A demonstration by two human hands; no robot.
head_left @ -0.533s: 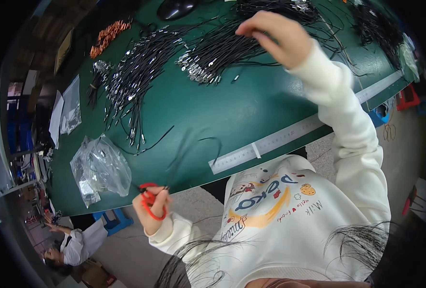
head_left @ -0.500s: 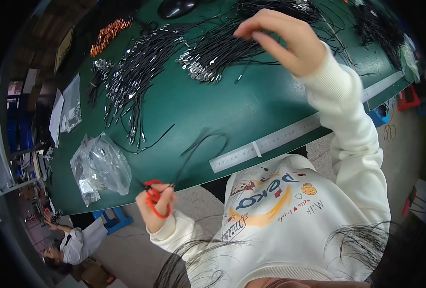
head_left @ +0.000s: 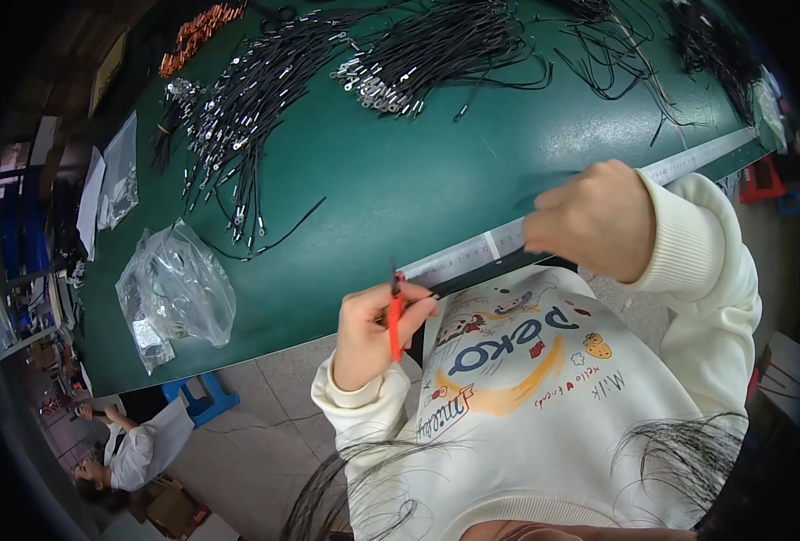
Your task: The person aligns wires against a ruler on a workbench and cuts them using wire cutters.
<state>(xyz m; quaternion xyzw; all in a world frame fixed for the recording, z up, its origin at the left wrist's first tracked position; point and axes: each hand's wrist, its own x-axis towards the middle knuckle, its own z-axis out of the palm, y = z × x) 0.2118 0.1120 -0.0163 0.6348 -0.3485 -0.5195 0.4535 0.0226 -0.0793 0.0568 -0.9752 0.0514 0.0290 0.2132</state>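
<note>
Between the two hands, a black wire point(head_left: 435, 297) seems to run just beside the near edge of the ruler point(head_left: 454, 259), its long axis roughly parallel to it. A dark bit of it shows at the fingertips of the left hand point(head_left: 366, 329), the nearer one; from there it leads rightward and slightly away from the body, toward the right hand point(head_left: 589, 221). The left hand is clamped on red snips point(head_left: 395, 329), their tips pointing away from the body, with thumb and finger pinched at the wire. The right hand is blurred, fingers curled together over the ruler; whether they grip the wire, I cannot tell.

Counted near the hands: one wire, one snips, one ruler. Left of the left hand sit two clear items, a crumpled bag point(head_left: 179, 293) and, farther off, a flat bag point(head_left: 119, 185). Ahead of the left hand lie two large heaps, the left heap point(head_left: 247, 117) and the middle heap point(head_left: 436, 63), their wires too tangled to count. Far ahead and left is one orange heap point(head_left: 197, 36); beyond the right hand, one dark heap point(head_left: 716, 63). All rest on the green counter point(head_left: 364, 198).
</note>
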